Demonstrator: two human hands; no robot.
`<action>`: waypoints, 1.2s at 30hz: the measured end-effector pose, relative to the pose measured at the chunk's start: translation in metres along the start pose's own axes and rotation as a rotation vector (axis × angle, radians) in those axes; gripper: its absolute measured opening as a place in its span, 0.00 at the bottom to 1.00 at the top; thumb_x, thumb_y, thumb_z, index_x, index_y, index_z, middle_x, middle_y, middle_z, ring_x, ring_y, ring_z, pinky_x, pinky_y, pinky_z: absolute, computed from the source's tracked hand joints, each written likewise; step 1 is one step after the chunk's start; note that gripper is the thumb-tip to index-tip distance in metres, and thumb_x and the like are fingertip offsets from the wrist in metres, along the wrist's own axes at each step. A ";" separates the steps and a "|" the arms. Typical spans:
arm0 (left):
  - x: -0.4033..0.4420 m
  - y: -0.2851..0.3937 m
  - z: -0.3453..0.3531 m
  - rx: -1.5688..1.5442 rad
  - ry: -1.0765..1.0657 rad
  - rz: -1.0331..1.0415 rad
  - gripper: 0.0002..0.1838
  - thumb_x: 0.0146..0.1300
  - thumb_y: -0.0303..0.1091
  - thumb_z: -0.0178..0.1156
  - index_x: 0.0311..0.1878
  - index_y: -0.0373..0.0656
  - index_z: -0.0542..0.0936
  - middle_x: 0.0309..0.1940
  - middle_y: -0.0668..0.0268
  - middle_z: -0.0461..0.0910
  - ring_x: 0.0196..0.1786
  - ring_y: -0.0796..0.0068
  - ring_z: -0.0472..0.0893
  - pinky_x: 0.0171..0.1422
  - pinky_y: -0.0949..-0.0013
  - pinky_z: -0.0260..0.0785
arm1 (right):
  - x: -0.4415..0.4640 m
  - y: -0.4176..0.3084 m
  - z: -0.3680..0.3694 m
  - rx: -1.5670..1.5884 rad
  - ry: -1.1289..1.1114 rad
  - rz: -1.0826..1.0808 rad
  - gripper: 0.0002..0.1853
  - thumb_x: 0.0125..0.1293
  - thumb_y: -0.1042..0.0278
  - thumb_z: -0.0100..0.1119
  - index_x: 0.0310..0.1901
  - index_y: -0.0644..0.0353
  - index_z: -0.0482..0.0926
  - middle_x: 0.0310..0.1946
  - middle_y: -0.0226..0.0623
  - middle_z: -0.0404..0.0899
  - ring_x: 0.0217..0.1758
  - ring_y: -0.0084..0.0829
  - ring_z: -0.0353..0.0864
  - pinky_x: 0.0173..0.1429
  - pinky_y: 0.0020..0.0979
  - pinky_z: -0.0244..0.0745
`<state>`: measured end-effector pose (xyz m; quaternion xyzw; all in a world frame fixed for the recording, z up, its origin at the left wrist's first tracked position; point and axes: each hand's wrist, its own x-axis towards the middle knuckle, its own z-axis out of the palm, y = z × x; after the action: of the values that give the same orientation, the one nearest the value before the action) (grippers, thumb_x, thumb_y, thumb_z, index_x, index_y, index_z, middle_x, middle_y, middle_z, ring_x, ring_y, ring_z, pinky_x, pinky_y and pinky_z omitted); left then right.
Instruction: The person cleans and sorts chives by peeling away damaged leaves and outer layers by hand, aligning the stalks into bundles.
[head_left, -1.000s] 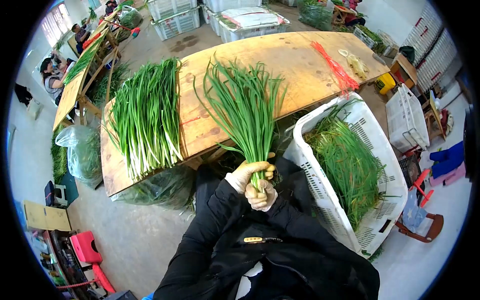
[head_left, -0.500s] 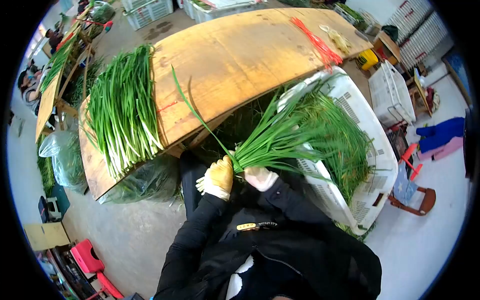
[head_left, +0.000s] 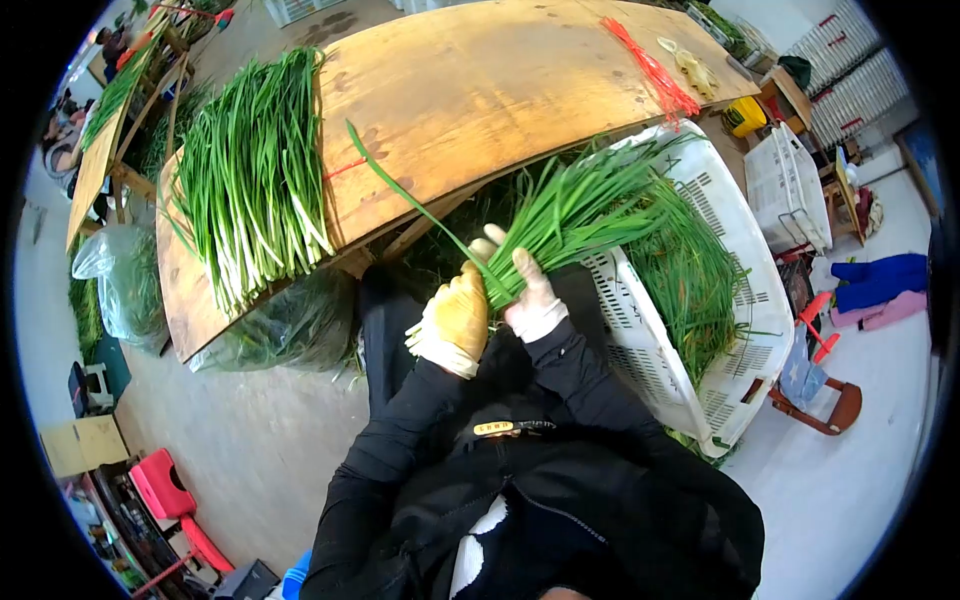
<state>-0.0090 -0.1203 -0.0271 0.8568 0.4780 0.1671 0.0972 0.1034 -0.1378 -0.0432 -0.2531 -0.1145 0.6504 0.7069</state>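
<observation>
My left hand (head_left: pixel 456 318), in a yellowish glove, is wrapped round the pale stem ends of a bunch of long green leaves (head_left: pixel 580 215). Around the same bunch, just above, my right hand (head_left: pixel 530 290) in a whitish glove has its thumb and fingers closed. The leaves point up and right, over the edge of a white plastic crate (head_left: pixel 745 350) holding loose greens (head_left: pixel 685 285). One long leaf sticks out separately to the upper left. A row of similar greens (head_left: pixel 255 170) lies on the wooden table (head_left: pixel 450 90), white stems toward me.
Red ties (head_left: pixel 655 70) and a pale glove (head_left: pixel 690 68) lie at the table's far right. Filled plastic bags (head_left: pixel 285 325) stand under the table's left part. Further right are another white crate (head_left: pixel 785 190) and a brown chair (head_left: pixel 835 410). People sit at the far left table.
The bunch has swung from upright over the table to pointing right toward the crate. My right hand moved from the stem ends to higher on the bunch; my left hand now holds the lower stems.
</observation>
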 end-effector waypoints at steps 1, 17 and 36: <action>-0.002 0.002 -0.004 -0.096 -0.024 0.020 0.18 0.48 0.29 0.55 0.44 0.37 0.66 0.24 0.59 0.74 0.29 0.64 0.77 0.31 0.67 0.70 | 0.002 -0.005 0.002 -0.017 0.009 -0.014 0.30 0.53 0.61 0.60 0.56 0.63 0.62 0.40 0.39 0.76 0.44 0.30 0.74 0.52 0.31 0.69; -0.053 -0.091 -0.012 -0.998 -0.697 -0.506 0.08 0.56 0.33 0.56 0.33 0.37 0.73 0.14 0.65 0.73 0.14 0.80 0.71 0.15 0.78 0.60 | 0.003 -0.078 0.021 -0.163 0.153 -0.179 0.12 0.55 0.67 0.57 0.39 0.63 0.75 0.28 0.34 0.78 0.32 0.28 0.77 0.41 0.31 0.75; -0.001 -0.004 -0.095 -2.008 0.244 -0.106 0.15 0.58 0.44 0.53 0.39 0.42 0.75 0.40 0.57 0.76 0.22 0.83 0.73 0.28 0.75 0.72 | 0.011 -0.090 -0.005 -0.094 0.301 -0.410 0.07 0.57 0.73 0.52 0.38 0.63 0.74 0.27 0.34 0.76 0.28 0.28 0.76 0.36 0.28 0.76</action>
<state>-0.0487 -0.1185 0.0598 0.3339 0.1607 0.5736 0.7305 0.1848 -0.1308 -0.0041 -0.3512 -0.0869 0.4422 0.8207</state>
